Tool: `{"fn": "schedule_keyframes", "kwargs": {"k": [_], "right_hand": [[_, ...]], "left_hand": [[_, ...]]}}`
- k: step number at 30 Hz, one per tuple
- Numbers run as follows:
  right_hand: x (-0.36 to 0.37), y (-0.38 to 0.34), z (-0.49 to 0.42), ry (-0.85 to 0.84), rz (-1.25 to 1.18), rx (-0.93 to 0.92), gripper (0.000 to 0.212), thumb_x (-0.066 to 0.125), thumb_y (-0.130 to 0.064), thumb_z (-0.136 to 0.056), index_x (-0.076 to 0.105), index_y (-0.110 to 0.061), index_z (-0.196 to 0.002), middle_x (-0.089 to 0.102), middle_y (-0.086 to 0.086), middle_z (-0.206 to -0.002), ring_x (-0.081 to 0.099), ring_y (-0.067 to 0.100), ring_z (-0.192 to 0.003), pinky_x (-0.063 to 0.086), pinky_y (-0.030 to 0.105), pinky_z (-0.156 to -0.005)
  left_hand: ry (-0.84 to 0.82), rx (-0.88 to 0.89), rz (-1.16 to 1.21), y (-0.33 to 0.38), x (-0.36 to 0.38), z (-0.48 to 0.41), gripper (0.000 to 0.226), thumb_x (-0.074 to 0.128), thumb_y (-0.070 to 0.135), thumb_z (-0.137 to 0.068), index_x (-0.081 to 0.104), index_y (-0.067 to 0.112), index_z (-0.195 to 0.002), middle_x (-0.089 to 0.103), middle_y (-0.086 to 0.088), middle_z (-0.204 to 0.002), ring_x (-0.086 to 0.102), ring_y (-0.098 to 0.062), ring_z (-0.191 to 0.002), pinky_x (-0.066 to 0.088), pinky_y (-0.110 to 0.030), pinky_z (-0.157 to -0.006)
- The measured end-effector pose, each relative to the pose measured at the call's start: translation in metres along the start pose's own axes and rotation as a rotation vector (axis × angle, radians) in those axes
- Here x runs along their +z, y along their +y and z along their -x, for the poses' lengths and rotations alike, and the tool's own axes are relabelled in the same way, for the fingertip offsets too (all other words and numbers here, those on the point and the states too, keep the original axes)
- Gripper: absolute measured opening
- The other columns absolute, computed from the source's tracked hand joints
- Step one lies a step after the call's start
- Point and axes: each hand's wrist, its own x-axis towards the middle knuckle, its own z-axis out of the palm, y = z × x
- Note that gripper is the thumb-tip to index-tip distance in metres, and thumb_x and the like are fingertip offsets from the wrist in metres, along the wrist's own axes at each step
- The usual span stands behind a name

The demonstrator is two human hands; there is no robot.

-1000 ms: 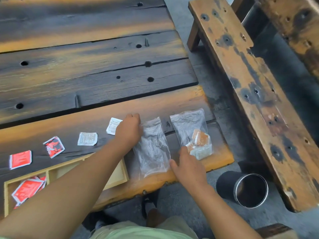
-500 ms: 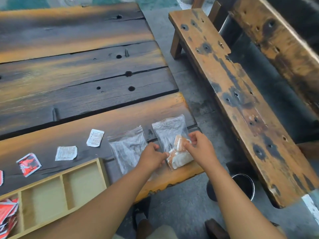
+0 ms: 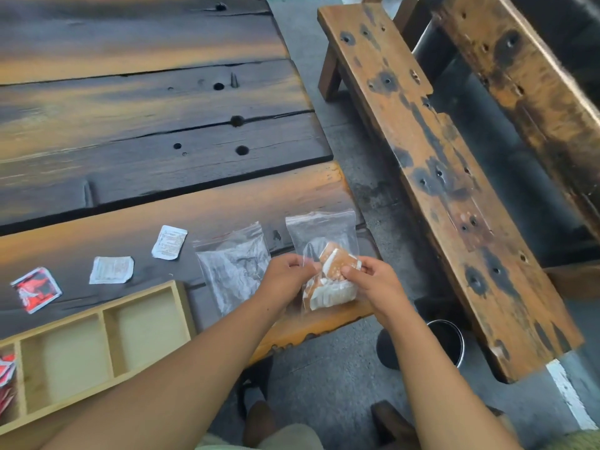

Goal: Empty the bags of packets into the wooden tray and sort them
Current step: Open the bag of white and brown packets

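At the near edge of the table (image 3: 162, 125), the wooden tray (image 3: 187, 311) is seen at the lower left. 3 of its compartments are in view. Red packets (image 3: 5, 375) are held in the leftmost one (it is cut off by the frame edge), and bare wood is shown in the other 2.

To the right of the tray, a clear bag of packets (image 3: 324, 235) is held between both hands above the table's near right corner. Its left edge is pinched by the curled thumb and fingers of the left hand (image 3: 285, 271). Its right side is gripped by the right hand (image 3: 373, 280), whose fingers are bent over the orange and white packets (image 3: 337, 264) bunched in the bag's lower half. The bag's sealed strip is pointed away from the person. Whether the bag is lifted off the wood cannot be told.

Just left of it, a second clear bag (image 3: 233, 264) is laid flat and is partly covered by the left wrist. Further left, 2 white packets (image 3: 111, 270) (image 3: 169, 242) and 1 red packet (image 3: 35, 289) are spread on the table beyond the tray.

On the floor below the right forearm, a dark metal can (image 3: 444, 342) is set beside a weathered wooden bench (image 3: 438, 177).
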Motion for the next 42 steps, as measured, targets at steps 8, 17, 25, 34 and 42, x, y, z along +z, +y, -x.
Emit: {"fn": "schedule_keyframes", "kwargs": {"k": [8,17,25,34,42], "right_hand": [[0.039,-0.034,0.034,-0.137,-0.125,-0.146,0.033,0.076,-0.009,-0.081,0.067,-0.001,-0.112,0.071,0.026,-0.109,0.069,0.032,-0.096,0.053,0.046,-0.092],[0.147,-0.078,0.086,-0.370,-0.148,-0.241,0.034,0.076,-0.011,-0.077,0.063,-0.002,-0.107,0.071,0.017,-0.101,0.068,0.030,-0.092,0.053,0.045,-0.086],[0.243,-0.112,0.151,-0.540,-0.068,-0.308,0.052,0.075,-0.019,-0.077,0.055,-0.014,-0.124,0.074,0.009,-0.113,0.069,0.032,-0.107,0.051,0.047,-0.095],[0.316,-0.176,0.188,-0.589,-0.223,-0.331,0.035,0.072,-0.031,-0.082,0.055,-0.008,-0.103,0.070,0.017,-0.107,0.072,0.028,-0.100,0.059,0.038,-0.083],[0.344,-0.196,0.206,-0.584,-0.258,-0.368,0.015,0.055,-0.010,-0.099,0.065,0.000,-0.098,0.074,0.009,-0.084,0.073,0.025,-0.084,0.062,0.035,-0.073]], "left_hand": [[0.021,0.179,0.129,0.027,-0.047,0.046,0.006,0.070,0.014,-0.089,0.073,0.013,-0.084,0.069,-0.002,-0.075,0.063,-0.018,-0.070,0.051,-0.030,-0.062],[0.104,0.318,0.241,0.040,-0.152,0.124,0.039,0.075,0.033,-0.074,0.066,0.015,-0.107,0.075,-0.006,-0.101,0.073,-0.026,-0.092,0.057,-0.041,-0.082],[0.181,0.448,0.321,0.037,-0.247,0.191,0.043,0.076,0.031,-0.077,0.062,0.023,-0.117,0.075,-0.016,-0.105,0.072,-0.028,-0.086,0.056,-0.041,-0.077],[0.076,0.500,0.332,0.025,-0.307,0.233,0.034,0.069,0.008,-0.091,0.060,0.019,-0.121,0.073,-0.003,-0.090,0.068,-0.014,-0.071,0.050,-0.022,-0.055],[0.049,0.471,0.373,0.023,-0.325,0.242,0.043,0.076,0.014,-0.080,0.064,0.024,-0.120,0.071,-0.018,-0.115,0.071,-0.029,-0.091,0.059,-0.039,-0.072]]}}
